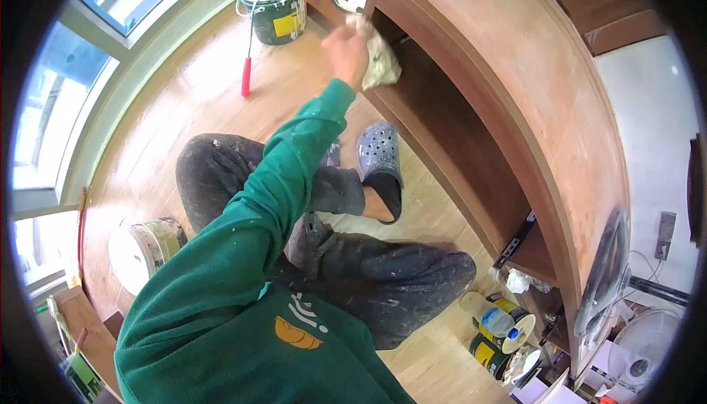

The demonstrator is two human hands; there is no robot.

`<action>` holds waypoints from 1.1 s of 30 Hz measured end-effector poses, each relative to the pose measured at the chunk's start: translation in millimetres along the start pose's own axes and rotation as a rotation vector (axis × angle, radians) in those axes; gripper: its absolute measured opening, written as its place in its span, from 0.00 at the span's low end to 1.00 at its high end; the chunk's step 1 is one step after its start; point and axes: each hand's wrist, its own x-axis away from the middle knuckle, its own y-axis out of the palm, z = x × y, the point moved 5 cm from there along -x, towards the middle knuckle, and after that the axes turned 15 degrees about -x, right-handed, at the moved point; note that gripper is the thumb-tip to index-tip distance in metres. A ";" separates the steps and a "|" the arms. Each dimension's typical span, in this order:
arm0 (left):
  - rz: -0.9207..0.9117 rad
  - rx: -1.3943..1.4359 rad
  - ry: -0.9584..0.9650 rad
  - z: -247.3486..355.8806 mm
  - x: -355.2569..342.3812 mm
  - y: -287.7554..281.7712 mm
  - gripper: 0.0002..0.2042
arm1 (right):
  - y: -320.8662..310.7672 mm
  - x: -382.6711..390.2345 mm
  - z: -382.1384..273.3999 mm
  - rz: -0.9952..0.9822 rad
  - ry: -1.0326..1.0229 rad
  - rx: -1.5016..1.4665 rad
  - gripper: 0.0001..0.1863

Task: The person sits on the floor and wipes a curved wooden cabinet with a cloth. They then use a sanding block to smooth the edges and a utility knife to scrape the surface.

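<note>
One pale cloth (381,61) is clutched in left hand (345,53), hung right of grip, long axis slanting down-right beside cabinet (534,58); right hand not seen.

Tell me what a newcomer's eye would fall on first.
Likely first is the green fabric sleeve crossing the centre, its left hand gripping a crumpled off-white cloth by the open brown wooden cabinet. Then comes the white-topped dark green bucket near the top, left of centre, with a red-handled tool beside it.
</note>
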 end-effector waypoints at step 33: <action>-0.109 -0.134 -0.024 -59.3 9.0 31.2 0.18 | -56.6 24.4 20.2 -0.004 0.047 0.110 0.14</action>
